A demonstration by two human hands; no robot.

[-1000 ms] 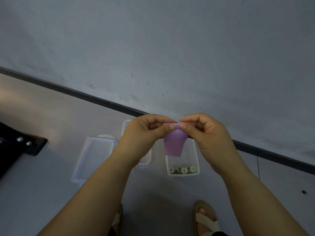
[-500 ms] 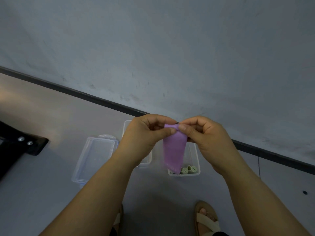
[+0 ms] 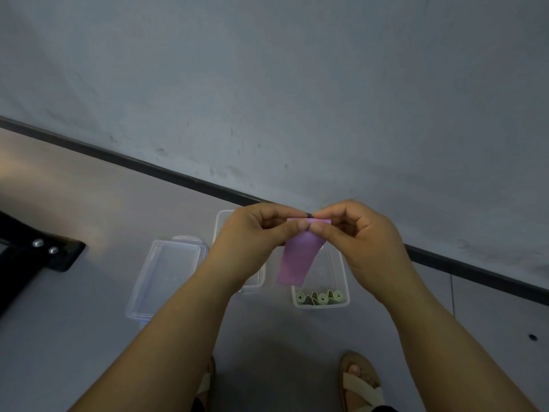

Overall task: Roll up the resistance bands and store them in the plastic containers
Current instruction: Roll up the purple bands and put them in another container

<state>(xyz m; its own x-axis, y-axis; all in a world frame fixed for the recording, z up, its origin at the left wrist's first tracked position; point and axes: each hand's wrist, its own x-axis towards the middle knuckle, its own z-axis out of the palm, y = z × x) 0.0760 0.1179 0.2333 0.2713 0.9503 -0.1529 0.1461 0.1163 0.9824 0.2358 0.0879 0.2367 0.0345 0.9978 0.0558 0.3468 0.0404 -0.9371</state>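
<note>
Resistance band: a flat purple elastic band [image 3: 298,257], held in the air at its upper edge and hanging as a loose strip above the floor; its free lower end is in line with the containers below.
Roll: only the top edge appears turned over; most of the strip hangs unrolled, so rolling is judged to be at its start.
Risk, unwinding: the stretchy material may spring the first turn open if the pinch slackens.
Risk, skew: uneven pressure from the two sides may wind the strip into a cone too wide for its box.
Risk, drop: the band is held by fingertips alone, so a slip would let it fall towards the floor.
Left hand [image 3: 252,242]: fingers curled nearly closed, thumb and forefinger pinching the band's upper left edge.
Right hand [image 3: 356,236]: fingers curled likewise, thumb and forefinger pinching the upper right edge, just beside the left fingertips.
Right clear plastic container [image 3: 341,281]: open on the grey floor, holding pale green rolled bands [image 3: 320,298] at its near end.
Middle clear plastic container [image 3: 221,221]: largely hidden behind the left hand; contents cannot be told.
Left clear plastic container [image 3: 163,281]: appears empty.
</note>
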